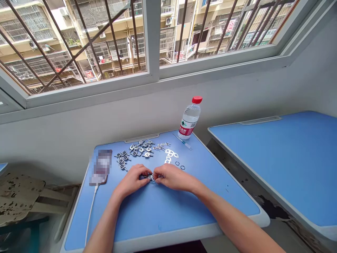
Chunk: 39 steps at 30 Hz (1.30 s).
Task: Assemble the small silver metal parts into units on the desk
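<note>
Above the blue desk, my left hand is closed around a small silvery metal fitting, with thumb and fingers at its left side. My right hand meets it from the right, fingertips pinched at the fitting's edge; what sits between them is mostly hidden. Beyond my hands lie several similar metal fittings, with another small group to the left. Smaller metal pieces lie right of these. Several flat pale gasket-like plates and two dark thin rings lie beyond my right hand.
A phone with a white cable lies at the desk's left. A water bottle with a red cap stands at the back right, beside a thin screwdriver. Another blue desk stands right, across a gap. A barred window is ahead.
</note>
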{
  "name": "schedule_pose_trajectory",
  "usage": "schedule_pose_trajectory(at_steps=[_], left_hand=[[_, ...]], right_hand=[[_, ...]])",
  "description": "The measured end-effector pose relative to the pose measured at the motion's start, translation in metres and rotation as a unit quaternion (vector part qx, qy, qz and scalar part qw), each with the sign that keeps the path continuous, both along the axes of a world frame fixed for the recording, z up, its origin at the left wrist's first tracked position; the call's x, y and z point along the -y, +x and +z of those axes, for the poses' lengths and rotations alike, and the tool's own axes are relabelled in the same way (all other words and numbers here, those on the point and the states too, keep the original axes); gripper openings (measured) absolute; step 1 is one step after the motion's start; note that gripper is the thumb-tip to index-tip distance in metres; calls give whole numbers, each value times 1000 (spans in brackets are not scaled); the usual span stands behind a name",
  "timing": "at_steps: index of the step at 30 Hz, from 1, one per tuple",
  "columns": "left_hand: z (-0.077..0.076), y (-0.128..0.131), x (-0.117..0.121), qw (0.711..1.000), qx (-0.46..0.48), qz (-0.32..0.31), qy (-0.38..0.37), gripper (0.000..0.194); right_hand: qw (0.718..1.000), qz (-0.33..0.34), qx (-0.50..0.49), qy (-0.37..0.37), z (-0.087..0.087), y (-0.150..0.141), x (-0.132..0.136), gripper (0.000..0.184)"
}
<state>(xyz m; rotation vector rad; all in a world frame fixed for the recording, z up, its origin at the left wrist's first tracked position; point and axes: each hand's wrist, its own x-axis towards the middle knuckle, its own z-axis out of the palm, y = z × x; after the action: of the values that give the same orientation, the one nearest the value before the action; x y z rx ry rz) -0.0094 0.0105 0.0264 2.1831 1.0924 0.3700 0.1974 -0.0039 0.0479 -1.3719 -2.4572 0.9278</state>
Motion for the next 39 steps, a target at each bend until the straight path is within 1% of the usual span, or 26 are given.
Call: schedule_pose_trajectory(at_steps=[7,11,19,23,26,29,32,35,39], left_hand=[[-1,0,0,1000,1,-2,-6,20],[-1,0,0,1000,3,0,-6,20],[-2,0,1,1000,1,10,0,19],[-1,2,3,1000,-3,27,3,17],[1,4,6,999,-3,38,15,17],[2,6,9,999,-10,35,32,19],[2,8,12,997,-36,38,57,17],[4,10,14,994,-61,41,79,11],[7,14,17,990,-91,42,101,9]], right_hand=[[999,-38,4,-3,7,-3,1,19],[998,-64,-7,0,4,-7,0,17],[992,-121,-22,-26,2,-15,1,15],[990,-135,-31,-16,3,-13,0,16],[989,-146,-20,-3,5,-6,-3,16],[992,-128,17,-9,8,2,-6,14],[993,-94,62,-24,9,6,-6,9],[993,-73,89,-20,7,5,-5,8],[991,-56,122,-11,6,-2,-2,13]])
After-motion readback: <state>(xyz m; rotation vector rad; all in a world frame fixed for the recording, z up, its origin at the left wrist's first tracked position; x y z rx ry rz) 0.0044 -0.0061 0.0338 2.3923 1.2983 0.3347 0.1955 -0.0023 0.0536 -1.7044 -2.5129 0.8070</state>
